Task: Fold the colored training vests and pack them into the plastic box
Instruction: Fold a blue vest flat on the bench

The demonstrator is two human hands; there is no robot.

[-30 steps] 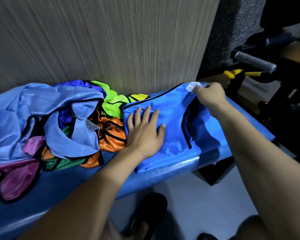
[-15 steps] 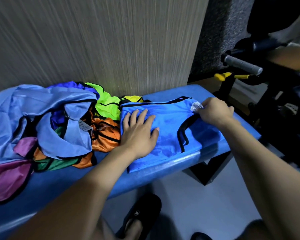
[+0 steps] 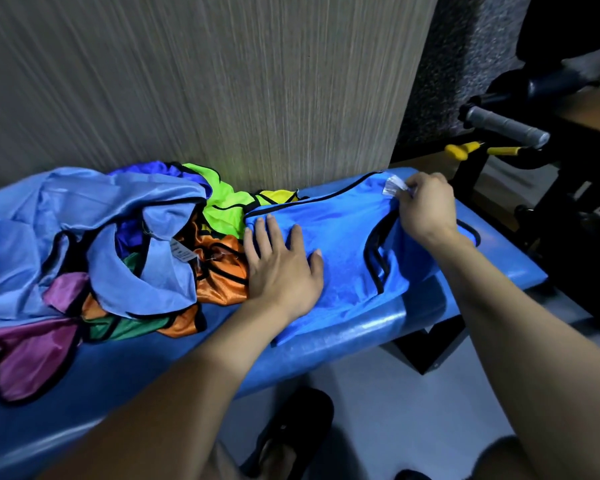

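A bright blue vest (image 3: 343,244) with black trim lies spread on the blue bench (image 3: 361,327). My left hand (image 3: 281,265) presses flat on its left part, fingers apart. At the vest's far right end my right hand (image 3: 426,209) pinches the fabric beside a white label (image 3: 395,186). A tangled pile of vests (image 3: 118,251) in light blue, lime green, orange, green and purple lies on the bench to the left. No plastic box is in view.
A beige ribbed wall (image 3: 222,81) stands right behind the bench. To the right are dark gym equipment with a grey-gripped handle (image 3: 506,124) and yellow-tipped parts (image 3: 461,150). Below the bench's front edge are grey floor and a black sandal (image 3: 291,431).
My right hand has drawn the vest's right end back and forth and now holds it out to the right by the label. My left hand stays pressed on the vest.
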